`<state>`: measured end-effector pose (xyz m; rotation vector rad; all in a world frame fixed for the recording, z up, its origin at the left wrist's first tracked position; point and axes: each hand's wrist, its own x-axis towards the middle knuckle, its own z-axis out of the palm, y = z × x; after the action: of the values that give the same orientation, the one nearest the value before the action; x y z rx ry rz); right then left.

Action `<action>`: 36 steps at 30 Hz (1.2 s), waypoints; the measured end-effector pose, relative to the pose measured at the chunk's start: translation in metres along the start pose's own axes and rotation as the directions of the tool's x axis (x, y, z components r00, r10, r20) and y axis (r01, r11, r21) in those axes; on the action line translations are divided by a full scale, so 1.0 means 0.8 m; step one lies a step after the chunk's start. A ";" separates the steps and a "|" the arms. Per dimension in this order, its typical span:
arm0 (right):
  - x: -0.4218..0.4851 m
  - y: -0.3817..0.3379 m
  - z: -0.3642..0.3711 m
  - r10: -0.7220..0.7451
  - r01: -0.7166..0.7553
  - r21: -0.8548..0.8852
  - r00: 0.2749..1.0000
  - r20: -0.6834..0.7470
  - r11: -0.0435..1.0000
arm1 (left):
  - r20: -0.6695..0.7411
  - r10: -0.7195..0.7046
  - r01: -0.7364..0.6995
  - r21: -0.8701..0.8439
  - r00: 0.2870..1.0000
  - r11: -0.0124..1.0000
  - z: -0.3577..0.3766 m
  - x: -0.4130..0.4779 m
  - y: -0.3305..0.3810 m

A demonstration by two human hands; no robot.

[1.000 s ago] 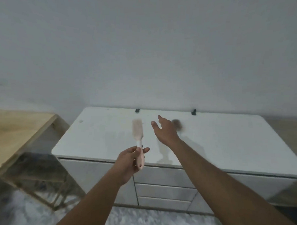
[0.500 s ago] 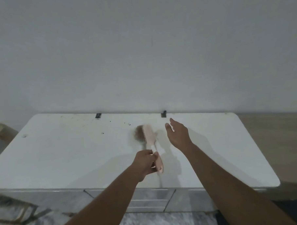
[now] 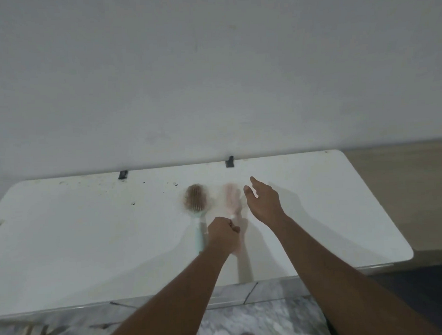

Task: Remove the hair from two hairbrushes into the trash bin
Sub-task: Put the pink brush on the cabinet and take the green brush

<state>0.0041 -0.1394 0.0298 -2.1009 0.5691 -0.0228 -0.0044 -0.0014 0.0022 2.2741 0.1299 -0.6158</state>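
Note:
Two hairbrushes are over the white cabinet top (image 3: 91, 236). A mint-green hairbrush (image 3: 196, 206) lies flat, its oval head matted with brown hair, handle pointing toward me. To its right is a pink hairbrush (image 3: 232, 199), blurred; my left hand (image 3: 223, 234) is closed on its handle. My right hand (image 3: 263, 199) hovers just right of the pink brush head, fingers spread, holding nothing. No trash bin is in view.
The white cabinet stands against a plain wall, with two dark clips (image 3: 229, 162) at its back edge and dark specks (image 3: 168, 183) on top. Marble floor (image 3: 259, 320) lies below the front edge. A wooden surface (image 3: 398, 197) is to the right.
The view has shifted so the cabinet fills more of the frame. My left hand has moved the pink brush rightward, uncovering the mint-green brush beside it. My right hand stayed open nearby.

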 end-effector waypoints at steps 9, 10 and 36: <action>0.016 0.001 0.014 0.007 -0.007 0.011 1.000 -0.007 1.000 | -0.042 0.012 -0.003 0.205 0.999 0.979 -0.010 0.017 0.007; 0.017 0.000 0.015 0.002 -0.002 0.007 1.000 -0.007 1.000 | -0.051 0.020 -0.008 0.211 0.999 0.977 -0.010 0.018 0.005; -0.019 -0.056 0.085 -0.091 0.096 -0.049 0.990 0.107 0.994 | -0.130 -0.065 0.095 0.238 0.989 0.967 -0.067 0.008 -0.057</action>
<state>0.0238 -0.0594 0.0298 -2.1659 0.4120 0.0498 0.0097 0.0679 0.0017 2.5560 0.2176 -0.5606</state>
